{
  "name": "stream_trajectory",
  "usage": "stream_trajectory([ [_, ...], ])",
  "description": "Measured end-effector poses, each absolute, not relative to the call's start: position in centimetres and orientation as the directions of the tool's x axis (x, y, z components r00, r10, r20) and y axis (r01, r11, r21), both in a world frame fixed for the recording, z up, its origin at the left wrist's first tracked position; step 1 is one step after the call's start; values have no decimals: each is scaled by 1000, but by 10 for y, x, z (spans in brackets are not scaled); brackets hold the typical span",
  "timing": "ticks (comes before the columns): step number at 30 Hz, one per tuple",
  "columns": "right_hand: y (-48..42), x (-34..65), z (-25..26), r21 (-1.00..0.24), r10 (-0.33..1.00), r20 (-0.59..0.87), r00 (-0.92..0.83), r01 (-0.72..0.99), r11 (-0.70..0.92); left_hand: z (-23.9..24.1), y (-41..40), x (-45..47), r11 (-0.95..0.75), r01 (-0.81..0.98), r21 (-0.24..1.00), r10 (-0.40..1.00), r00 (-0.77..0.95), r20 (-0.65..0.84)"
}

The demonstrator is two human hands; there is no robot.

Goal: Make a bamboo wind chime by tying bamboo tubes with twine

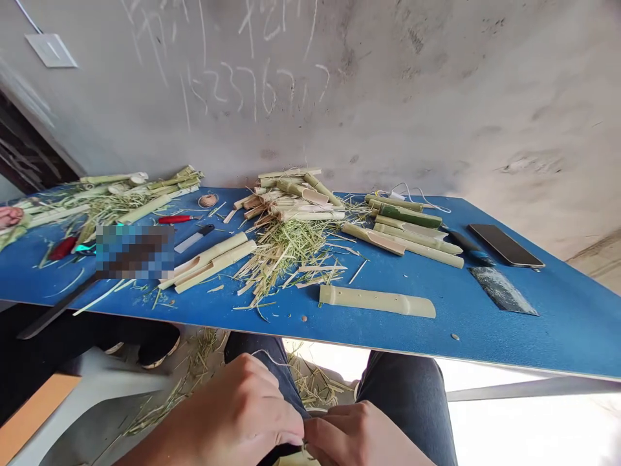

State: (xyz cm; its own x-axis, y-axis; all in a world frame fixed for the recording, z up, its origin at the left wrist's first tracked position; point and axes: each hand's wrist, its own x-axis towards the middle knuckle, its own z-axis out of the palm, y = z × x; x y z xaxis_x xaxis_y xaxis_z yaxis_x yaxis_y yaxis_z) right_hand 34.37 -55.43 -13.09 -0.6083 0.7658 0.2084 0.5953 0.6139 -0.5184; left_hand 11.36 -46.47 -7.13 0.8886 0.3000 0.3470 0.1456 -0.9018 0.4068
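Observation:
My left hand (pixel 262 408) and my right hand (pixel 342 433) meet over my lap, below the table's front edge. Both are closed, fingertips pinched close together. A thin pale string (pixel 272 358) arcs up beside my left hand; where it runs between the fingers is hidden. Under the hands, at the bottom edge, shows a sliver of a pale bamboo-coloured piece (pixel 295 459), mostly out of view. In front of me on the blue table (pixel 388 336) lies a split bamboo strip (pixel 378 301) with small holes along it.
Bamboo shavings (pixel 291 243) and a stack of split bamboo (pixel 301 194) fill the table's middle. More bamboo pieces (pixel 412 230), a phone (pixel 504 244) and a dark flat sheet (pixel 503 290) lie right. Left are a knife (pixel 194 238), a long blade (pixel 58 307) and another person's hand (pixel 10 217).

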Motion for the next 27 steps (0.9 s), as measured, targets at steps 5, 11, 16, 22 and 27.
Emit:
stream_trajectory([
  [5, -556, 339, -129, -379, 750, 350, -562, 647, 662, -77, -470, 115, -862, 166, 480, 419, 766, 487],
  [11, -555, 337, -120, -398, 763, 397, -511, 653, 645, -70, -476, 118, -868, 162, 468, 431, 714, 552],
  [16, -554, 343, -116, -392, 773, 341, -535, 667, 634, -68, -478, 113, -863, 160, 480, 435, 717, 544],
  [22, -544, 351, -111, -335, 761, 203, -616, 687, 645, -77, -473, 115, -773, 205, 600, 514, 758, 402],
  [27, -527, 361, -70, -182, 761, 418, -496, 775, 605, -81, -460, 128, -702, 170, 692, 611, 644, 461],
])
